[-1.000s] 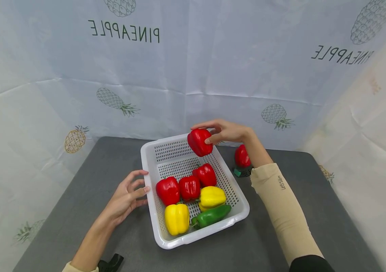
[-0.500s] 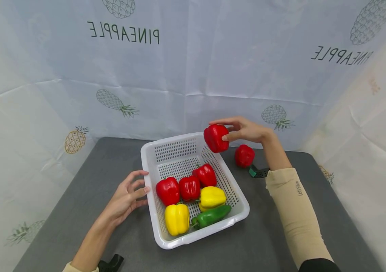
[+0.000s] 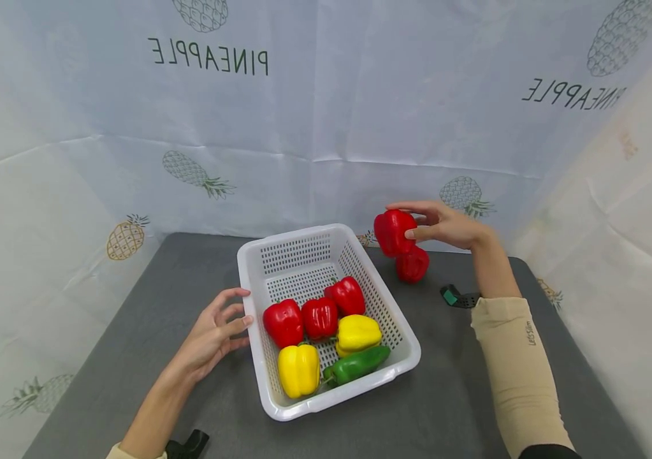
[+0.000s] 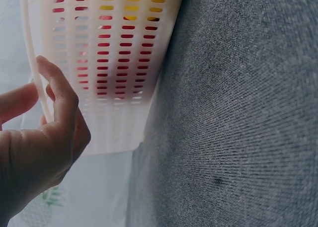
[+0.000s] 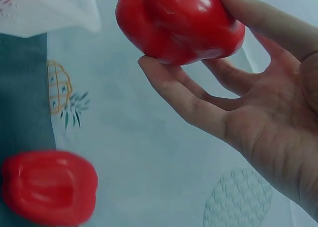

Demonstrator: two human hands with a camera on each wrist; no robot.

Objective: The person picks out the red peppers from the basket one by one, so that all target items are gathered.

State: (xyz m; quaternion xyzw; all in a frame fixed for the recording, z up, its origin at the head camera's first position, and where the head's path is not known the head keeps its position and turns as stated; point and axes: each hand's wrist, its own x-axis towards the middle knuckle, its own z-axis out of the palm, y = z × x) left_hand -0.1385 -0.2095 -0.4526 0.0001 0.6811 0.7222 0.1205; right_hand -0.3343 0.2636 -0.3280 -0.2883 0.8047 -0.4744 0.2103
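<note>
My right hand [image 3: 443,223] grips a red bell pepper [image 3: 392,233] between thumb and fingers, held up beyond the back right corner of the white plastic basket [image 3: 341,394]. In the right wrist view the same pepper [image 5: 179,23] hangs apart from a second red bell pepper [image 5: 49,187], which lies on the table below. My left hand [image 3: 213,328] pinches the basket's left rim, with the thumb and fingers [image 4: 59,90] on either side of it. Inside the basket are red bell peppers [image 3: 283,323], yellow bell peppers [image 3: 299,371] and a long green pepper [image 3: 357,365].
The dark grey table [image 3: 199,268] ends at a pineapple-printed cloth [image 3: 314,115] hung behind it. A black strap with a green patch [image 3: 459,297] shows by the right forearm. Another black piece [image 3: 188,444] sits by the left wrist.
My right hand has carried the red bell pepper rightward from above the basket's far end to outside it, near the red pepper on the table. The left hand and basket stay put.
</note>
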